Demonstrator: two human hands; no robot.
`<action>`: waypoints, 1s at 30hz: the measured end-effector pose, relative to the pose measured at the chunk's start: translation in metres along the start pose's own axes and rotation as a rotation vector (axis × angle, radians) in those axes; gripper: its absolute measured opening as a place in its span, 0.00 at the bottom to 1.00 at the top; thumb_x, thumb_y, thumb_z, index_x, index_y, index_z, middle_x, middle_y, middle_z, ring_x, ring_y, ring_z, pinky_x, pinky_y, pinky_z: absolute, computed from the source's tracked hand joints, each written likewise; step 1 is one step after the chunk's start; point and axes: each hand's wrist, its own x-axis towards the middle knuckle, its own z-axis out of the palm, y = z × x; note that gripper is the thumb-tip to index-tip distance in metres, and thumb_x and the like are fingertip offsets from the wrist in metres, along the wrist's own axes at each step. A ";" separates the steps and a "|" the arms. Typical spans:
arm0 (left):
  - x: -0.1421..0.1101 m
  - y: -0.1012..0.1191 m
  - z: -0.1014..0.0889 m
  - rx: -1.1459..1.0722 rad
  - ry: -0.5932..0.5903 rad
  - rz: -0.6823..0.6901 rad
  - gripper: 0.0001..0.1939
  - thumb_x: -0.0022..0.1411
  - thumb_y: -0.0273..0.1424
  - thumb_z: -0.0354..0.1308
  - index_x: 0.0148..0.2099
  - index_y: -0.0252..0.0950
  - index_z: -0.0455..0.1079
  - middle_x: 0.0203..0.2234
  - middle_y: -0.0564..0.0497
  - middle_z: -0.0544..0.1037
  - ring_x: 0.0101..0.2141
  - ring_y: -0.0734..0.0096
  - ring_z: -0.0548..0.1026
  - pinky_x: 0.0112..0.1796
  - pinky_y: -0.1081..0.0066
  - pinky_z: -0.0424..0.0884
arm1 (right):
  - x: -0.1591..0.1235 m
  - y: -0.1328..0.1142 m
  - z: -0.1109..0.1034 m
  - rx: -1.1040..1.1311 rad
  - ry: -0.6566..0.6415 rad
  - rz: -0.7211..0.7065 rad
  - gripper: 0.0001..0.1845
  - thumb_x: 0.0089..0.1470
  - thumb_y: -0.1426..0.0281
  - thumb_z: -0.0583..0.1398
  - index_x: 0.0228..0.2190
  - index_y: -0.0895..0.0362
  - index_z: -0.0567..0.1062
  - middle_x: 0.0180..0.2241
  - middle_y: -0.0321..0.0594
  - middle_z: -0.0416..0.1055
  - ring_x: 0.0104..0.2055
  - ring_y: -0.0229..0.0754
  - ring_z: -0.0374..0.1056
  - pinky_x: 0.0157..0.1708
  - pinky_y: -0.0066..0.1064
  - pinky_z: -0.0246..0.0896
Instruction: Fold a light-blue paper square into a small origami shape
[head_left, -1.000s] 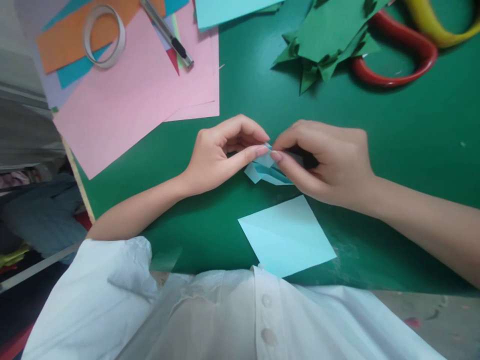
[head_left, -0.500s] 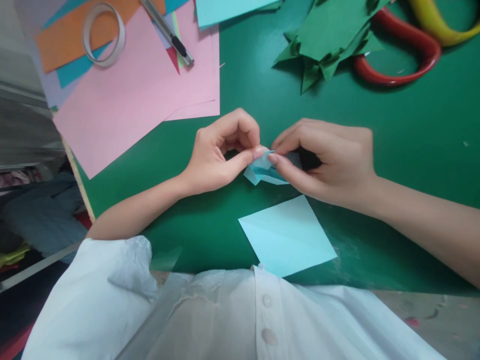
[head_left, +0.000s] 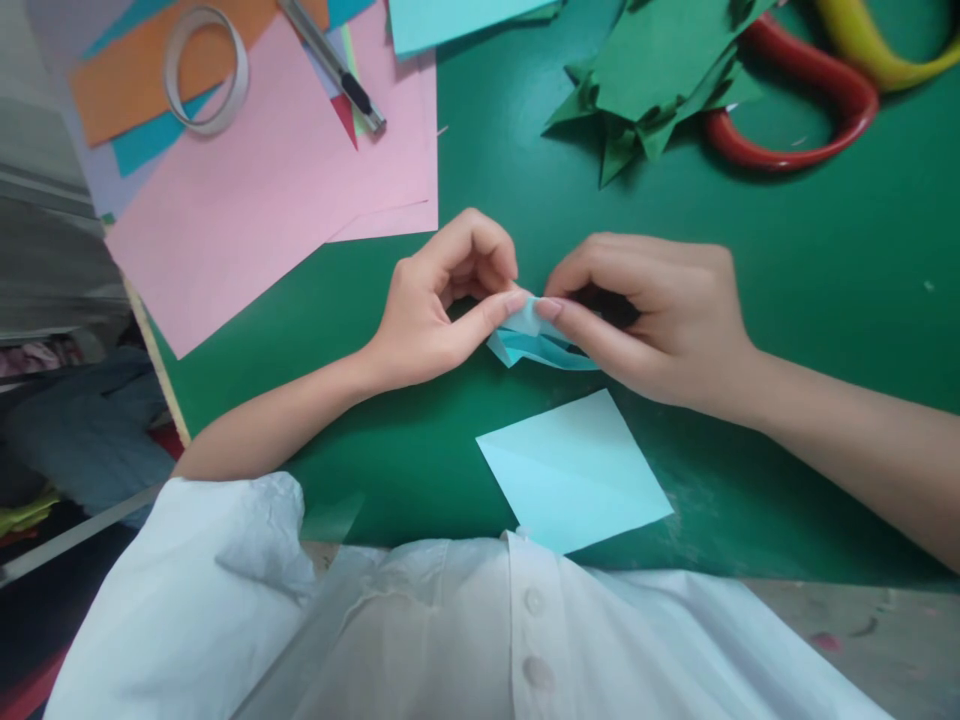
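Observation:
Between my two hands is a small folded piece of light blue paper (head_left: 541, 349), creased and partly covered by the fingers. My left hand (head_left: 448, 305) pinches its upper left part between thumb and forefinger. From the other side, my right hand (head_left: 649, 315) grips the same paper, thumb on top and fingers curled behind. Just below them a flat light blue paper sheet (head_left: 576, 472) lies on the green table (head_left: 405, 450).
Pink paper (head_left: 247, 190), a white tape roll (head_left: 174, 75) and a utility knife (head_left: 341, 75) lie at upper left. A folded green paper shape (head_left: 656, 75) is at the top, beside red-handled scissors (head_left: 859, 105) and a yellow handle (head_left: 862, 45).
My right thumb has shifted slightly and now presses flatter over the top of the folded paper. The left hand keeps its pinch, nearly still.

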 end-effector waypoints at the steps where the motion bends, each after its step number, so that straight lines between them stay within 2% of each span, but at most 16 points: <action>1: 0.000 0.000 0.000 -0.004 -0.020 -0.004 0.13 0.63 0.44 0.62 0.39 0.41 0.66 0.29 0.57 0.74 0.31 0.78 0.78 0.32 0.74 0.77 | 0.000 0.000 0.000 0.004 0.009 -0.007 0.08 0.62 0.69 0.57 0.30 0.53 0.68 0.25 0.34 0.68 0.27 0.34 0.62 0.26 0.30 0.52; 7: 0.002 0.004 0.000 0.035 -0.108 0.021 0.14 0.60 0.43 0.65 0.41 0.41 0.68 0.32 0.55 0.76 0.30 0.78 0.75 0.31 0.74 0.74 | 0.000 0.001 -0.002 0.052 -0.003 -0.006 0.08 0.63 0.70 0.56 0.29 0.54 0.68 0.25 0.33 0.66 0.26 0.33 0.60 0.27 0.30 0.51; 13: 0.001 0.006 -0.001 0.045 -0.153 -0.009 0.12 0.61 0.42 0.64 0.40 0.41 0.68 0.28 0.56 0.74 0.29 0.76 0.76 0.30 0.72 0.73 | 0.001 0.002 -0.001 0.079 -0.015 -0.006 0.10 0.63 0.65 0.57 0.28 0.53 0.69 0.24 0.33 0.68 0.26 0.34 0.62 0.27 0.30 0.54; 16: 0.001 0.003 -0.001 0.022 -0.116 -0.027 0.16 0.59 0.45 0.66 0.39 0.42 0.68 0.28 0.55 0.73 0.29 0.75 0.76 0.29 0.73 0.74 | 0.002 0.002 -0.002 0.103 -0.018 0.000 0.13 0.64 0.62 0.56 0.28 0.53 0.69 0.22 0.32 0.66 0.25 0.33 0.61 0.27 0.30 0.54; 19: 0.002 -0.002 -0.002 0.013 -0.021 -0.029 0.19 0.59 0.50 0.64 0.39 0.42 0.66 0.30 0.55 0.72 0.33 0.73 0.77 0.31 0.72 0.75 | 0.002 0.002 -0.004 0.161 0.010 -0.003 0.16 0.66 0.58 0.52 0.31 0.54 0.69 0.22 0.32 0.64 0.23 0.31 0.58 0.25 0.28 0.53; 21: 0.003 -0.005 -0.002 0.018 0.042 -0.024 0.20 0.60 0.52 0.61 0.41 0.42 0.65 0.31 0.55 0.70 0.37 0.71 0.78 0.34 0.72 0.76 | 0.002 0.001 -0.005 0.168 0.043 -0.006 0.15 0.64 0.57 0.54 0.33 0.54 0.68 0.23 0.31 0.64 0.22 0.31 0.57 0.24 0.28 0.54; 25: 0.004 -0.009 -0.003 0.040 0.095 -0.035 0.23 0.60 0.54 0.60 0.44 0.43 0.63 0.34 0.54 0.69 0.44 0.66 0.79 0.38 0.69 0.78 | 0.003 0.000 -0.003 0.112 0.062 0.012 0.11 0.58 0.60 0.61 0.33 0.53 0.67 0.25 0.30 0.67 0.23 0.30 0.60 0.24 0.26 0.55; 30: 0.004 -0.009 -0.003 0.036 0.087 -0.028 0.23 0.60 0.55 0.60 0.44 0.42 0.64 0.35 0.54 0.69 0.46 0.64 0.79 0.40 0.68 0.79 | 0.004 0.001 -0.002 0.027 0.069 0.022 0.10 0.59 0.66 0.61 0.27 0.55 0.66 0.20 0.29 0.64 0.20 0.29 0.57 0.23 0.26 0.52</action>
